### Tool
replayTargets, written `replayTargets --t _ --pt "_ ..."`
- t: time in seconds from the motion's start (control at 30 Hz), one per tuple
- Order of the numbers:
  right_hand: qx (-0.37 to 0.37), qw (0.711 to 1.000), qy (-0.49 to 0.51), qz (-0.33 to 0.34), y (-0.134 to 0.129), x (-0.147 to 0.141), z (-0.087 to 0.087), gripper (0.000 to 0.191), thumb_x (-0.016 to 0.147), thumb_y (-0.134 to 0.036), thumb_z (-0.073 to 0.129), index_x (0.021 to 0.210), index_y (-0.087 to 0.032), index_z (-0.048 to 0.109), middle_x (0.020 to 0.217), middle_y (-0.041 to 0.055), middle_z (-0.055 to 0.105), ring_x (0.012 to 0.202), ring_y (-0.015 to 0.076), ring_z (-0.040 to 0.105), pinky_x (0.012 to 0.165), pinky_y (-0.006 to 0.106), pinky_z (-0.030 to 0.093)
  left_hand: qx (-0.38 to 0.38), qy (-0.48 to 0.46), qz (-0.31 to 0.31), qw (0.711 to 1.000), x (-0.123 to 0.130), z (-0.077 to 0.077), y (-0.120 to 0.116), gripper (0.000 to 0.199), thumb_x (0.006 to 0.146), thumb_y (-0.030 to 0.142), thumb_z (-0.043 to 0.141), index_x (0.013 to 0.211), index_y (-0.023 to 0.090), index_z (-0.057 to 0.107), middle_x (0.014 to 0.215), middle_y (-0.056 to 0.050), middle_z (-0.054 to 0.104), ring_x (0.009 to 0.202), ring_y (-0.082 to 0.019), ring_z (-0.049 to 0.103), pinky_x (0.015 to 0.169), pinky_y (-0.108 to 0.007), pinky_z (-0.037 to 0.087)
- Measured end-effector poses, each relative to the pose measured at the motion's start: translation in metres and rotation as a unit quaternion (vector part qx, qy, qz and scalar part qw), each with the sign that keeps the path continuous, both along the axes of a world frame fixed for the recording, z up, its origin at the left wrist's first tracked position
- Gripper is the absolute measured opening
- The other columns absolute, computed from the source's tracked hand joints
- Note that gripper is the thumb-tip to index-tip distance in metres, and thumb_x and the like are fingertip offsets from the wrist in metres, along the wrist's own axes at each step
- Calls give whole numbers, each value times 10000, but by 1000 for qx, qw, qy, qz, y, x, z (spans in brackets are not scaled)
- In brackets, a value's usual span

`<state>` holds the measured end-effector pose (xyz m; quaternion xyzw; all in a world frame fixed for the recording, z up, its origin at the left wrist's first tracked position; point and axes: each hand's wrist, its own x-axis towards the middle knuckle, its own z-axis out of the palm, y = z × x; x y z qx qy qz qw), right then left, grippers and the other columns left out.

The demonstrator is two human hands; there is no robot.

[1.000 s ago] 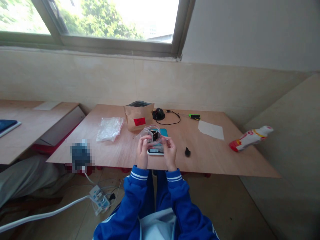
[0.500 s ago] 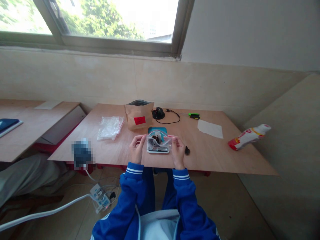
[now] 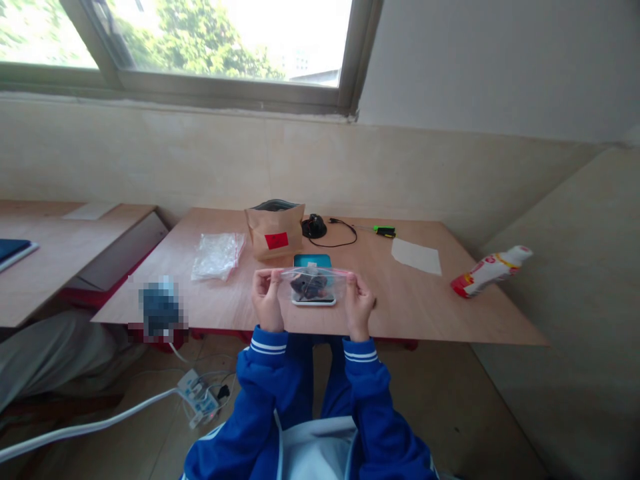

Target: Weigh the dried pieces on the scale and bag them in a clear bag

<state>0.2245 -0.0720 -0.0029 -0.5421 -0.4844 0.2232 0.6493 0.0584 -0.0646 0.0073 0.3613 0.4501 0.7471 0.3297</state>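
At the far left, on the other table (image 3: 60, 267), lies a blue book (image 3: 10, 250), cut off by the side of the view. Near the front edge of the main table (image 3: 425, 313) is a shape (image 3: 160, 308) so blurred that I cannot tell what it is. Behind it, a crumpled plastic bag (image 3: 217, 257) lies on the table.

The left hand (image 3: 267, 300) is pinching the left end of a clear zip bag (image 3: 313, 283) between thumb and fingers, and the right hand (image 3: 359, 307) pinches the right end in the same way, so the bag is stretched flat between them, over the middle of the front edge. Inside it is a dark lumpy thing (image 3: 307, 287), and its exact shape is hard to make out through the plastic.

Under the bag is a white device (image 3: 314, 302), with a teal card (image 3: 306, 260) just behind, partly covered. Along the back edge stand a brown paper bag (image 3: 274, 230) with a red label (image 3: 277, 241), a black round thing (image 3: 314, 228) with a thin cable (image 3: 334, 243), and a green screwdriver (image 3: 384, 231). Further right lie a white paper sheet (image 3: 417, 257) and, at the right edge, a red and white bottle (image 3: 490, 272)
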Motion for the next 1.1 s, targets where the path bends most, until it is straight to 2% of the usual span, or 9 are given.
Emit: replayTargets --t 0.07,0.23,0.3,0.43,0.5,0.7,0.87,0.97,1.1 --pt "6 1000 -3 13 -1 -1 3 392 910 -477 451 898 -188 717 934 63 736 886 220 678 817 336 528 -2 15 -16 1000 -1 7 -2 224 806 379 638 750 176 562 703 17 596 702 -111 568 686 -223 446" --pt "57 987 -119 96 -4 -4 19 289 926 -394 475 949 -242 720 1068 55 709 1051 228 630 968 402 459 -13 156 -159 975 0 23 -8 201 782 384 663 785 184 642 807 -31 662 794 -159 615 759 -269 470" --pt "56 986 -127 88 -5 -5 21 301 931 -399 462 953 -241 717 1050 58 714 1031 230 637 946 399 471 -11 150 -120 981 0 25 -8 204 792 392 649 781 189 638 784 -20 651 766 -149 606 739 -260 470" --pt "17 997 -73 -17 -3 -3 18 357 913 -467 461 884 -199 695 897 64 737 858 222 680 780 323 518 -15 106 7 994 -4 25 -6 227 804 403 631 755 186 585 699 16 590 687 -116 567 672 -227 452" --pt "10 998 -51 -38 0 -2 16 378 899 -497 467 823 -187 669 821 60 734 790 212 685 731 298 518 -15 120 33 992 -4 25 -6 230 818 403 615 764 184 567 703 18 581 680 -107 564 665 -219 448" --pt "-13 998 45 31 4 -5 14 393 890 -538 463 806 -180 602 659 40 716 633 180 687 675 295 534 -20 98 33 994 9 25 -8 243 881 440 518 848 202 486 606 58 488 510 -76 505 525 -197 414" --pt "-37 986 59 151 3 1 12 351 802 -529 613 855 -183 636 657 37 723 627 204 701 642 325 562 -20 70 49 996 6 15 -1 294 869 495 515 856 207 459 577 79 436 432 -52 421 454 -183 359" --pt "-48 981 72 176 3 5 12 337 798 -498 632 899 -177 641 737 57 740 689 218 715 680 349 578 -13 55 -2 998 -2 10 4 310 849 504 544 832 201 480 555 81 427 430 -49 399 441 -177 338" --pt "-44 986 85 139 4 10 15 323 843 -484 579 921 -175 630 781 63 743 686 204 713 703 337 576 -56 73 -141 986 -18 7 6 344 753 497 662 734 159 595 562 42 503 477 -57 431 442 -179 338"
